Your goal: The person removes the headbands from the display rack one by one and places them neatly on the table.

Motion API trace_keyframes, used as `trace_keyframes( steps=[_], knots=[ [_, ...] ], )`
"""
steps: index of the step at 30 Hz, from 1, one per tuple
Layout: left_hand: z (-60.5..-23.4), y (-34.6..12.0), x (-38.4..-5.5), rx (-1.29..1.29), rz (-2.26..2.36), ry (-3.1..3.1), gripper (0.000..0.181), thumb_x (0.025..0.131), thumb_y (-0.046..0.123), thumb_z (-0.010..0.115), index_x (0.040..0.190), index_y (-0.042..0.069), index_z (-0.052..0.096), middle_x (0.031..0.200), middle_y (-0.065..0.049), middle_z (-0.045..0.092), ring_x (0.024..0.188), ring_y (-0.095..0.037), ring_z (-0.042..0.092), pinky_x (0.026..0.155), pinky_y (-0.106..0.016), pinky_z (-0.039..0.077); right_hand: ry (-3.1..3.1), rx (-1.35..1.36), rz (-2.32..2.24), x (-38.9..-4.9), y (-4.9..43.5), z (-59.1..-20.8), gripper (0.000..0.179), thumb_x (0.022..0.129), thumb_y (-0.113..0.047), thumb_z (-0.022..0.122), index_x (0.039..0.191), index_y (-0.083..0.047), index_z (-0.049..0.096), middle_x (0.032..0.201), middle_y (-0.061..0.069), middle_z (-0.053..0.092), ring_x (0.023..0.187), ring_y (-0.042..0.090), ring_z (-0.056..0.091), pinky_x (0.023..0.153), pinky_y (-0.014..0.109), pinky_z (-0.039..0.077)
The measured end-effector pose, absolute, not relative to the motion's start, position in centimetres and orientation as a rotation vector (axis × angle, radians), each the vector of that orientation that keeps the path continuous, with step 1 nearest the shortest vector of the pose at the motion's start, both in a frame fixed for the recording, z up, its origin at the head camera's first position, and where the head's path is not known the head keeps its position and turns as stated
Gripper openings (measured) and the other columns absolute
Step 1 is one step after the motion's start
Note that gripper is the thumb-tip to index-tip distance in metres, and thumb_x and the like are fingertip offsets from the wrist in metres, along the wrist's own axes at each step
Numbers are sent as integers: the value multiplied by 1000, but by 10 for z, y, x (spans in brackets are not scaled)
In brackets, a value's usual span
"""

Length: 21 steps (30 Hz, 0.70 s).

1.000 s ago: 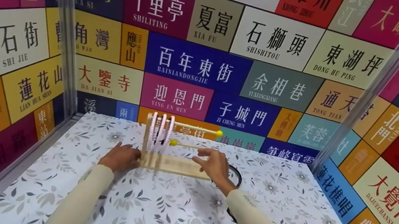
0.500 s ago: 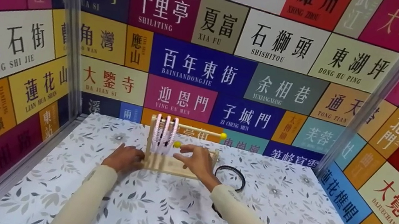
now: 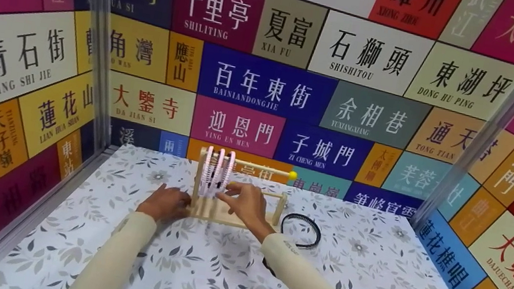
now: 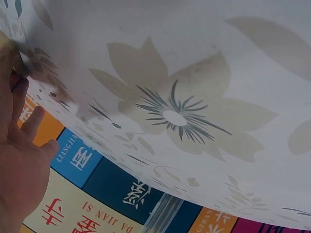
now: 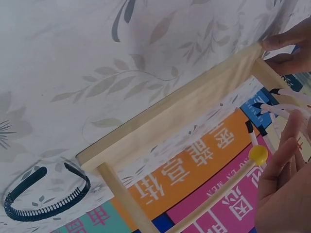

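In the head view a wooden stand point(image 3: 271, 218) rests on the table, with two horizontal rods. Several pink headbands point(image 3: 217, 172) hang side by side near the upper rod's left end. My left hand point(image 3: 164, 203) grips the stand's left end, thumb against its corner in the right wrist view. My right hand point(image 3: 247, 207) is before the stand, its fingertips beside the lower ends of the pink headbands. From the right wrist, the lower rod's yellow ball point(image 5: 258, 155) shows close to my bent fingers; whether they pinch a band is hidden.
A black toothed headband point(image 5: 48, 212) lies on the table right of the stand. The upper rod ends in a yellow ball point(image 3: 292, 175). A white leaf-patterned cloth point(image 3: 197, 273) covers the table. Behind stands a wall of coloured sign panels point(image 3: 266, 84), with clear vertical edge strips.
My right hand has moved left along the lower rod to the pink headbands, uncovering the stand's right end and the black headband. My left hand stays at the stand's left end.
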<state>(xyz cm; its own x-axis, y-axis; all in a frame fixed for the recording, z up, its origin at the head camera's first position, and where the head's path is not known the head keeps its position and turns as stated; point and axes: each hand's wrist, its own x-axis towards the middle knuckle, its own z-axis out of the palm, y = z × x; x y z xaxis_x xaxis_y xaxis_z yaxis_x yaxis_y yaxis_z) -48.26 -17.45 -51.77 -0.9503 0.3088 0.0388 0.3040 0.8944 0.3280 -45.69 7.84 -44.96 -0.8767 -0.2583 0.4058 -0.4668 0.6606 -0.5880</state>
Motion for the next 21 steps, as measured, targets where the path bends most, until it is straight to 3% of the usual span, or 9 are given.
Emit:
trace_keyframes(
  steps=[11, 18, 21],
  knots=[
    [-521, -174, -487, 471, 454, 3046, 38, 101, 36, 69, 135, 19, 69, 136, -4, 68, 137, -30, 54, 128, -62, 12, -2552, 590, 987, -457, 76, -447, 19, 93, -38, 79, 95, -20, 83, 93, 1, 80, 49, 15, 69, 47, 24, 55],
    [-526, -177, -493, 446, 456, 3041, 39, 99, 39, 70, 134, 22, 70, 134, 0, 69, 135, -26, 55, 128, -60, 13, -2547, 557, 1052, -457, 83, -444, 20, 93, -35, 79, 103, -18, 83, 93, -1, 80, 52, 20, 71, 45, 26, 54],
    [-529, -177, -495, 464, 444, 3047, 38, 100, 38, 69, 133, 21, 70, 133, -1, 70, 134, -26, 57, 128, -61, 15, -2545, 537, 1047, -458, 85, -443, 24, 93, -35, 80, 107, -16, 82, 94, -1, 80, 49, 16, 69, 44, 26, 53]
  ],
)
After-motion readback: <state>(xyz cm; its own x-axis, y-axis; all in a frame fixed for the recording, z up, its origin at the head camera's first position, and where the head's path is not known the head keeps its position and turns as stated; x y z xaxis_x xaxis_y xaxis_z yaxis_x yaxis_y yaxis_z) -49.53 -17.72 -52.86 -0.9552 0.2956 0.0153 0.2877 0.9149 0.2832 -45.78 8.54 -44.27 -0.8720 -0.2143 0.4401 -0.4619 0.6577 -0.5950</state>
